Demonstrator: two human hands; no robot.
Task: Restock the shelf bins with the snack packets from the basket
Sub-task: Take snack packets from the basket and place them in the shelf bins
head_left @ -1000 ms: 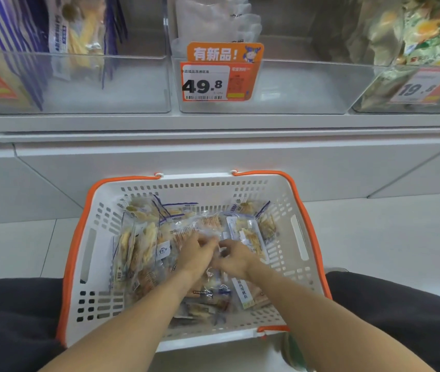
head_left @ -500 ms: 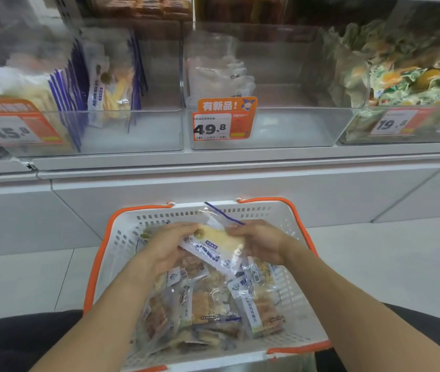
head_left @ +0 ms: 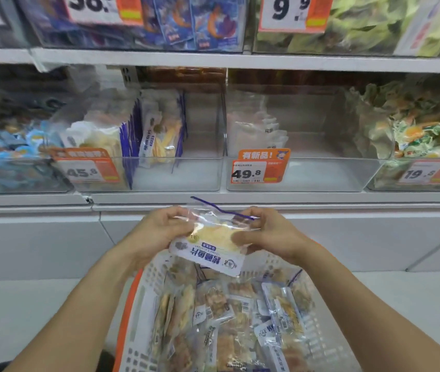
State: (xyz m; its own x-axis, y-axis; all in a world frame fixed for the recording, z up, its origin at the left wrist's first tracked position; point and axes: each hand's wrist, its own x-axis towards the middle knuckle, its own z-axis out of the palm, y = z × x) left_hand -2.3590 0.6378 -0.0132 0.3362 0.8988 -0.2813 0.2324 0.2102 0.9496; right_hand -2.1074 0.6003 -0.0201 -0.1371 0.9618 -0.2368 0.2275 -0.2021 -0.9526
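above the basket of loose packets, the left hand and right hand pinch one snack packet by its side edges (label upside down), fingers curled, below the clear shelf bins.

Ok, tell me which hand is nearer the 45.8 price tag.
Left. The left hand grips the held packet below and to the right of the 45.8 price tag. The right hand grips the packet's other side, farther right, under the 49.8 tag.

Bright even light; blurred, distorted frame edges.
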